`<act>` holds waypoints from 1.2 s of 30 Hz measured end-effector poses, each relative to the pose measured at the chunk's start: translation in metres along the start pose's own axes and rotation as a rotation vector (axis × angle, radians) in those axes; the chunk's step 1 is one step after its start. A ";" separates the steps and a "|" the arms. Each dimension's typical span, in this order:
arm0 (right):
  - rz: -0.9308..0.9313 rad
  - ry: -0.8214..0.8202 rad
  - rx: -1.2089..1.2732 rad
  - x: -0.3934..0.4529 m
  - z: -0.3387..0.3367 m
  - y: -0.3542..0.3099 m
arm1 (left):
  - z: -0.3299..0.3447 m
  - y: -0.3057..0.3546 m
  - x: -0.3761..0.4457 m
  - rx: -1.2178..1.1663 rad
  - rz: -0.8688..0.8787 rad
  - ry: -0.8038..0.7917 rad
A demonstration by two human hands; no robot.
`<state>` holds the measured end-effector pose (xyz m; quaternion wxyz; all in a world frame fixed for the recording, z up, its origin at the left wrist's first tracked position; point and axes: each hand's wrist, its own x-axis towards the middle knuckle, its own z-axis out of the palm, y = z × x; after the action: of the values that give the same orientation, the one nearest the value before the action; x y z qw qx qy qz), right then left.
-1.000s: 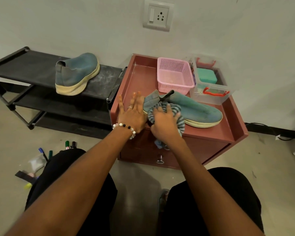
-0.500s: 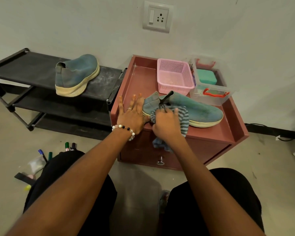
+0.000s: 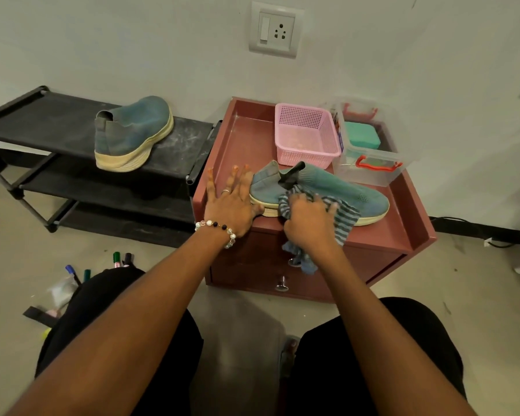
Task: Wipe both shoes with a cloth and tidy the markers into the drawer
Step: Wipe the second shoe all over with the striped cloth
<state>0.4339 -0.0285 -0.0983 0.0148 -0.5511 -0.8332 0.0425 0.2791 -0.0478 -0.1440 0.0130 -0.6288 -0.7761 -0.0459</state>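
A teal shoe (image 3: 354, 195) lies on its sole on top of the dark red drawer cabinet (image 3: 409, 205), toe to the right. My right hand (image 3: 308, 220) grips a blue striped cloth (image 3: 345, 217) and presses it against the shoe's near side. My left hand (image 3: 230, 201) lies flat with straight fingers against the shoe's heel. A second teal shoe (image 3: 132, 133) stands on the black rack (image 3: 42, 121) to the left. Several markers (image 3: 116, 259) lie on the floor at the lower left, partly hidden by my knee. The drawer knobs (image 3: 282, 284) show below the cloth.
A pink basket (image 3: 306, 136) and a clear lidded box with red handles (image 3: 370, 157) stand at the back of the cabinet top. A wall socket (image 3: 275, 30) is above. Cables (image 3: 508, 232) run along the floor at the right. A small plastic bag (image 3: 60, 292) lies by the markers.
My right hand has slid the cloth to the right along the shoe's side. My left hand has stayed against the heel.
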 end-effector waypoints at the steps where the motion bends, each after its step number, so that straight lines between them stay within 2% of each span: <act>1: -0.046 -0.012 0.010 0.001 0.003 -0.009 | 0.001 0.000 0.000 0.002 0.001 0.006; 5: -0.225 -0.023 0.248 0.005 0.009 -0.043 | 0.005 -0.002 0.001 0.046 0.027 -0.009; 7: -0.262 0.004 0.358 0.005 0.006 -0.037 | 0.005 -0.002 0.000 0.053 0.032 -0.013; 9: -0.267 -0.033 0.362 0.003 0.001 -0.020 | 0.001 -0.001 -0.001 0.016 0.026 0.006; 13: -0.108 -0.034 0.125 0.001 -0.006 0.005 | -0.003 -0.002 0.000 -0.011 0.005 0.013; 17: 0.071 0.003 0.123 0.005 -0.008 0.012 | -0.002 -0.004 0.003 -0.037 0.012 -0.006; 19: 0.131 0.107 0.283 0.006 -0.013 0.014 | -0.003 -0.005 0.003 -0.073 0.017 -0.005; 23: 0.260 0.602 0.852 0.004 -0.033 0.010 | -0.006 -0.005 0.005 -0.150 0.019 -0.034; 25: 0.154 0.782 1.052 0.003 -0.037 0.000 | -0.007 -0.005 0.006 -0.165 0.023 -0.054; 26: 0.069 0.801 1.061 0.003 -0.035 -0.007 | -0.007 -0.006 0.006 -0.171 0.022 -0.061; 28: -0.147 0.712 0.955 0.006 -0.022 -0.023 | -0.008 -0.007 0.006 -0.168 0.023 -0.080; 29: -0.255 0.578 0.805 0.011 -0.013 -0.028 | -0.009 -0.007 0.006 -0.137 0.039 -0.094; 31: -0.386 0.268 0.292 0.015 0.009 -0.036 | -0.009 -0.007 0.003 -0.034 0.091 -0.117; 33: -0.391 0.116 0.020 0.016 0.023 -0.038 | -0.008 -0.008 0.001 0.003 0.109 -0.117; 36: -0.354 0.090 -0.058 0.013 0.021 -0.035 | -0.005 -0.009 0.002 0.000 0.077 -0.105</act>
<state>0.3948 -0.0313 -0.1160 0.0434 -0.3975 -0.9165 -0.0098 0.2700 -0.0486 -0.1398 -0.0260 -0.6597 -0.7510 -0.0125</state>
